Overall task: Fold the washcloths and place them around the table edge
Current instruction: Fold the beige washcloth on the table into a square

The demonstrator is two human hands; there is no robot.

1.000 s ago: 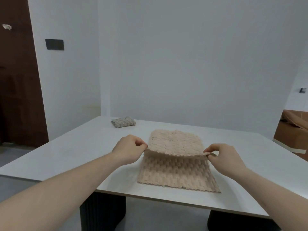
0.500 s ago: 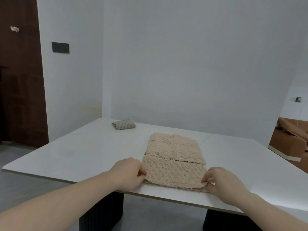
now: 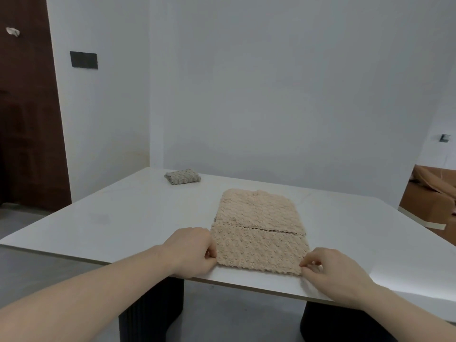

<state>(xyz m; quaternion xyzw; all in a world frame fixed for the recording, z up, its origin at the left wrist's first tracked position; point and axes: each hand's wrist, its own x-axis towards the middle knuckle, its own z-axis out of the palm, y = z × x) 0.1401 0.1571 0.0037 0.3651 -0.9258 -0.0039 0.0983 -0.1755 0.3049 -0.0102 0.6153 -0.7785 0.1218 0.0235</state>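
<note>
Two washcloths in my head view: a beige washcloth (image 3: 259,239) folded flat near the white worktop's (image 3: 123,218) front edge, my left hand (image 3: 191,253) and right hand (image 3: 333,270) each pinching a near corner; one grey folded washcloth (image 3: 182,176) sits far left.

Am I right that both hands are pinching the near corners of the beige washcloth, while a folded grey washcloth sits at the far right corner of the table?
Not quite. The head view shows the folded grey washcloth near the far left corner of the table, not the right. The rest holds: the left hand and right hand each pinch a near corner of the beige washcloth.
</note>
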